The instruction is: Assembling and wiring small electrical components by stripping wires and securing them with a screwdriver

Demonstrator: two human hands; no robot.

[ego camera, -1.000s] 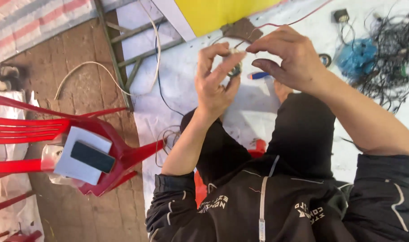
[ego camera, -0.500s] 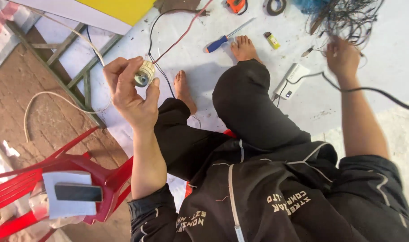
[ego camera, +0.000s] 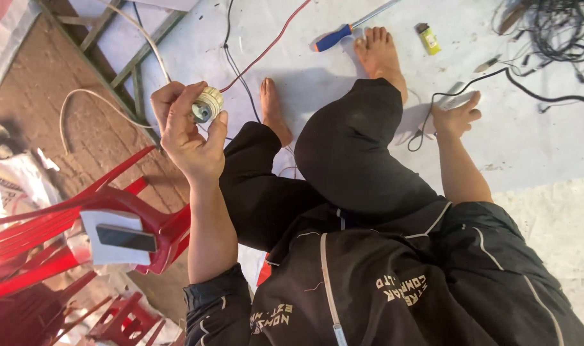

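Observation:
My left hand (ego camera: 186,131) is raised on the left and grips a small round white lamp socket (ego camera: 207,104) between thumb and fingertips. Red and black wires (ego camera: 266,48) run from the socket across the floor. My right hand (ego camera: 455,116) is down on the white floor sheet (ego camera: 522,141) at the right. Its fingers close around a small white block (ego camera: 460,100) where a black cable (ego camera: 484,80) ends. My crossed legs in black trousers and my bare feet (ego camera: 378,54) lie between the two hands.
A blue-handled screwdriver (ego camera: 343,33) and a yellow lighter (ego camera: 428,38) lie beyond my feet. A tangle of black cables (ego camera: 558,25) fills the top right. Stacked red plastic chairs (ego camera: 55,230) stand at the left, with a phone on a white box (ego camera: 122,238) on them. A white cord (ego camera: 93,96) loops over the brick floor.
A second ago both hands held the socket together. My right hand has let go and gone down to the floor at the right, while my left hand keeps the socket raised.

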